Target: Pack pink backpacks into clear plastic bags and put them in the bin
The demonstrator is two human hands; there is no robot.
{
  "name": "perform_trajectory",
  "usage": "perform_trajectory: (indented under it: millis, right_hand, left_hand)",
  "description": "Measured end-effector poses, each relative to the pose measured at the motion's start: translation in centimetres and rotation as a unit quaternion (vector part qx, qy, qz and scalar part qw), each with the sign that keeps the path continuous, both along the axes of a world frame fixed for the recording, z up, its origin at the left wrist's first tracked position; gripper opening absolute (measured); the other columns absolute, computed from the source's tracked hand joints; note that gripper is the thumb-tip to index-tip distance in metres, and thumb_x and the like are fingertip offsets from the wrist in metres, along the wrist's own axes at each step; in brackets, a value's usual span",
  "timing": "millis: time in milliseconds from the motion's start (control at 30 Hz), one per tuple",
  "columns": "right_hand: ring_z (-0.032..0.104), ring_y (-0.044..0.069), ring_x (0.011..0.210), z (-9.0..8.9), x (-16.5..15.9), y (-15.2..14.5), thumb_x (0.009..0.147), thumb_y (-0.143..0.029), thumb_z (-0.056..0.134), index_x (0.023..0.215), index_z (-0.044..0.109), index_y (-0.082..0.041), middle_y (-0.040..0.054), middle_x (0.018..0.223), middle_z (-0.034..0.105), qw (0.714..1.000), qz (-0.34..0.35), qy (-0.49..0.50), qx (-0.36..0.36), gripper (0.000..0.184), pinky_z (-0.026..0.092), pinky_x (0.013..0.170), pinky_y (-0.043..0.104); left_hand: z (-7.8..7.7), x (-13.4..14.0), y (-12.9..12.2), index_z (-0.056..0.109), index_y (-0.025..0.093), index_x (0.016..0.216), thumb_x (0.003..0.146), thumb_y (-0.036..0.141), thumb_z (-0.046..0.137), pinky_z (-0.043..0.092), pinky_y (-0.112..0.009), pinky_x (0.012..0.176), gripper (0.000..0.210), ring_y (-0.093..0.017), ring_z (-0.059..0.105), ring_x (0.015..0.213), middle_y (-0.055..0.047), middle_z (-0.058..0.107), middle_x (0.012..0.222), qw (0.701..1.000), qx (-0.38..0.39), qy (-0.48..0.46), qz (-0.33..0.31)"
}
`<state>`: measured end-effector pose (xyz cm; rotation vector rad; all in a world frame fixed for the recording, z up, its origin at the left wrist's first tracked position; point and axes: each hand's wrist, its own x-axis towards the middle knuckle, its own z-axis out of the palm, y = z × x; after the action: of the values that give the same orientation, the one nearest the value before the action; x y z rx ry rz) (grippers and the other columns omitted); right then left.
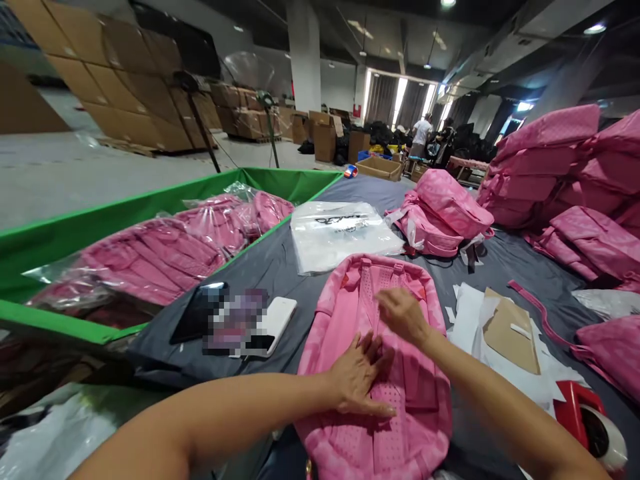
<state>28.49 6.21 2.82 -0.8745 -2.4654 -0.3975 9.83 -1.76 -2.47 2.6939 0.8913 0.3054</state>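
Note:
A pink backpack (350, 307) lies back-side up on the dark grey table (270, 267) in front of me, its straps running down the middle. My left hand (357, 380) rests flat on the lower back panel, fingers spread. My right hand (403, 313) presses on the straps a little higher, fingers together and bent down. Neither hand grips anything.
A stack of clear plastic bags (343, 233) lies beyond the backpack. A green bin (60, 233) at left holds bagged pink backpacks (155, 253). More pink backpacks (555, 173) pile up at right. Phones (235, 320), paper and card (510, 330), a red tape dispenser (585, 417) lie nearby. People stand far back.

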Motion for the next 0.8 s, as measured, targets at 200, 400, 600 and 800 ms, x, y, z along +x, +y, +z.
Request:
perform_trajectory:
  millis: [200,400,600,800]
  right_hand:
    - [0.051,0.029,0.138,-5.6,2.6,8.0,0.095,-0.021,0.032,0.160,0.028,-0.007,0.0209,0.156,0.046,0.956,-0.283,0.023,-0.078,0.067,0.049,0.103,0.043]
    - [0.062,0.031,0.122,-3.3,4.1,9.0,0.095,-0.024,0.039,0.140,0.058,-0.011,0.0213,0.140,0.062,0.958,-0.246,-0.078,-0.122,0.050,0.049,0.095,0.042]
    - [0.067,0.025,0.100,4.2,-3.3,17.8,0.103,-0.028,0.041,0.112,0.071,-0.020,0.0153,0.108,0.075,0.950,-0.249,-0.076,-0.172,0.033,0.041,0.081,0.032]
    - [0.065,0.016,0.075,0.6,-14.1,27.5,0.082,-0.040,0.080,0.093,0.074,-0.021,0.0030,0.086,0.074,0.911,-0.225,-0.095,-0.332,0.022,0.039,0.061,0.023]
  left_hand:
    - [5.8,1.7,8.0,0.073,0.016,0.118,0.097,0.076,0.027,0.050,-0.050,0.097,0.079,-0.033,0.069,0.105,-0.016,0.074,0.110,0.994,-0.066,0.007,0.085]
    - [2.0,1.5,13.5,0.047,0.030,0.153,0.087,0.080,0.050,-0.001,-0.076,0.118,0.083,-0.047,0.003,0.156,-0.012,0.017,0.171,0.977,-0.028,-0.051,0.205]
    - [0.6,1.0,13.0,0.043,0.030,0.156,0.086,0.078,0.052,-0.007,-0.076,0.118,0.085,-0.046,-0.007,0.156,-0.009,0.010,0.173,0.975,-0.059,-0.107,0.187]
    - [-0.2,0.5,13.0,0.046,0.035,0.153,0.086,0.074,0.057,0.004,-0.074,0.122,0.078,-0.044,0.006,0.157,-0.005,0.021,0.171,0.965,-0.066,-0.158,0.197]
